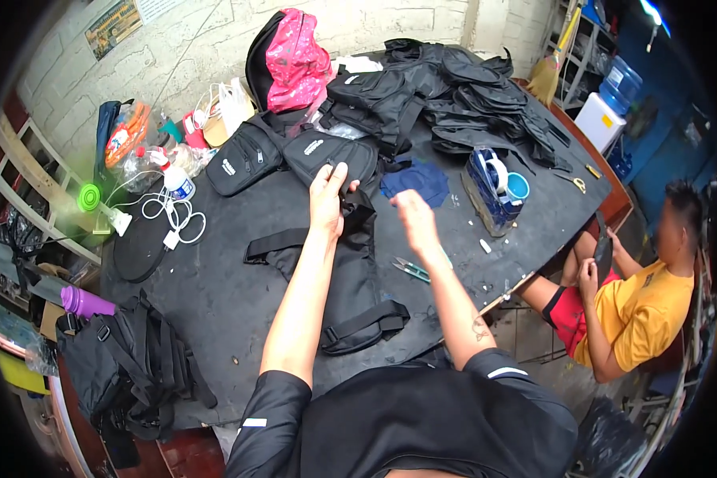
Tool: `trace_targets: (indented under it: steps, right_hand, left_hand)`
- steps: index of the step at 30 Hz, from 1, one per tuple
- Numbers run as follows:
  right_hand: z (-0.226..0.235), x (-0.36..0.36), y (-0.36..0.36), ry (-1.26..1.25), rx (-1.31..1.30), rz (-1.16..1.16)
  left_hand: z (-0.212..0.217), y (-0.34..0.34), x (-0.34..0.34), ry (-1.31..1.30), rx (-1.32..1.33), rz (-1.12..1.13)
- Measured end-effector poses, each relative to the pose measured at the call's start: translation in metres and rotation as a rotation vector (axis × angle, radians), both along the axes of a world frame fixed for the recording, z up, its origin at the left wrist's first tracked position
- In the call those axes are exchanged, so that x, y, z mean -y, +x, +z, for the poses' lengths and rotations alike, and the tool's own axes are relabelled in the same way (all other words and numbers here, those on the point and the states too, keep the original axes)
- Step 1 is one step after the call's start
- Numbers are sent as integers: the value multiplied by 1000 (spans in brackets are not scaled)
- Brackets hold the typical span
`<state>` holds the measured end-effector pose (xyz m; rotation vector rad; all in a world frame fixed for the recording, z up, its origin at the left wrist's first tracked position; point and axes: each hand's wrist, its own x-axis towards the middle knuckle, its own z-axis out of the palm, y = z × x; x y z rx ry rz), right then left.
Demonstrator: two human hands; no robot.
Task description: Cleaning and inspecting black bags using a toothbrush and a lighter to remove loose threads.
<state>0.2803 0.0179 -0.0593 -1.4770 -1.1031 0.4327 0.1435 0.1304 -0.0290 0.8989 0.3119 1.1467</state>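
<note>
My left hand (327, 201) is closed on a black strap (360, 213), with the thumb on top. The strap belongs to a black bag (349, 275) lying on the dark table in front of me, its webbing straps (366, 325) spread to the sides. To the right, my right hand (414, 221) is raised over the table with its fingers curled together; whatever they may pinch is too small to make out. Thread snips (411, 269) with green handles lie just below that hand. Beyond my left hand rest small black pouches (327, 153) with zips.
Black bags (470, 88) pile up at the far right, beside a pink backpack (298, 60). A tape dispenser (490, 191) stands right. White cables (171, 219) and a spray bottle (175, 175) lie left; more black bags (127, 358) are near left. A person (637, 303) in yellow sits at right.
</note>
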Motion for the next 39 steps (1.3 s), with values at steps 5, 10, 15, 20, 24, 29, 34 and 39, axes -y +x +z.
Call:
trace_targets:
  steps: [5,10,15,20,24,29,34,39]
  right_hand:
    - [38,-17,-54,58,40,-20]
    - [51,-10,-65,-61,-366,106]
    - [39,-15,-67,255,96,-29]
    - [37,-18,-72,144,211,-107]
    - [35,-19,-73,188,231,-139]
    - [39,-16,-76,189,191,-117]
    - [36,-20,-63,160,-304,65]
    - [53,-19,-45,266,-870,231]
  left_hand:
    - [12,-1,7,-29,127,-76]
    - [12,-15,6,-19,97,-166]
    - [13,-12,9,-44,148,-247]
    - [8,-11,10,-59,152,-268]
    - [9,-10,12,-99,167,-281]
    - [8,-11,13,-100,153,-259]
    - [14,-3,20,82,-128,-88]
    - [6,6,37,518,-374,535]
